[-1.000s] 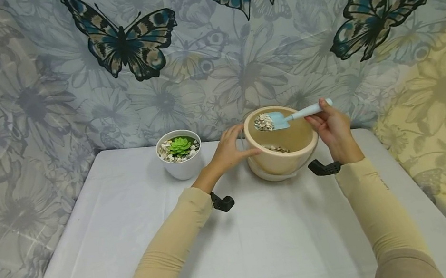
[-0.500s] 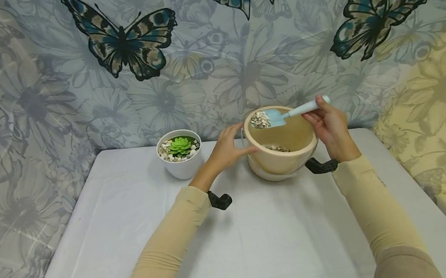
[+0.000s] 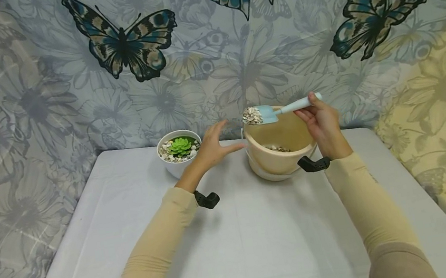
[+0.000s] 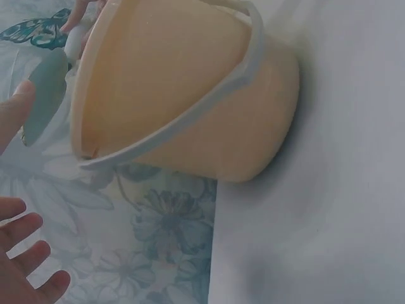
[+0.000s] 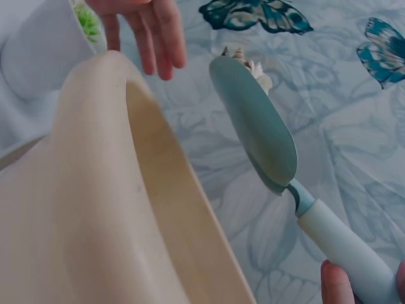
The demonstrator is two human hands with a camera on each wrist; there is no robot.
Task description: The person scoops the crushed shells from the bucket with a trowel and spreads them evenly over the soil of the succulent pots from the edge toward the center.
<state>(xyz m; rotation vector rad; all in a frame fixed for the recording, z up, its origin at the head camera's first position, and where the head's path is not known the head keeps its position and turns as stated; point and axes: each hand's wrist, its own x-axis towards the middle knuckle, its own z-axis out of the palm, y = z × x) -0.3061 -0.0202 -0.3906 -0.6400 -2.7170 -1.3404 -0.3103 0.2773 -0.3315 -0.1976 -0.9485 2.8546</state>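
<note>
My right hand [image 3: 324, 126] grips the pale handle of a small light-blue trowel [image 3: 269, 113], held above the back of a cream bucket [image 3: 280, 161]. A heap of small pebbles [image 3: 252, 116] sits on the blade, which reaches past the bucket's left rim. More pebbles [image 3: 277, 148] lie at the bottom of the bucket. With fingers spread, my left hand [image 3: 210, 148] is off the bucket, between it and a white pot [image 3: 181, 167]. That pot holds a green succulent [image 3: 180, 146] among pale stones. In the left wrist view the bucket's grey handle [image 4: 183, 120] hangs down its side.
Pot and bucket stand near the back edge of a table with a white cloth [image 3: 247, 241]. Close behind rises a wall covering [image 3: 166, 104] with flower and butterfly prints. A black wrist camera [image 3: 314, 164] sits at the right wrist, close to the bucket.
My left hand has let go of the bucket's rim and moved left toward the white pot. The loaded trowel has moved left and up in my right hand.
</note>
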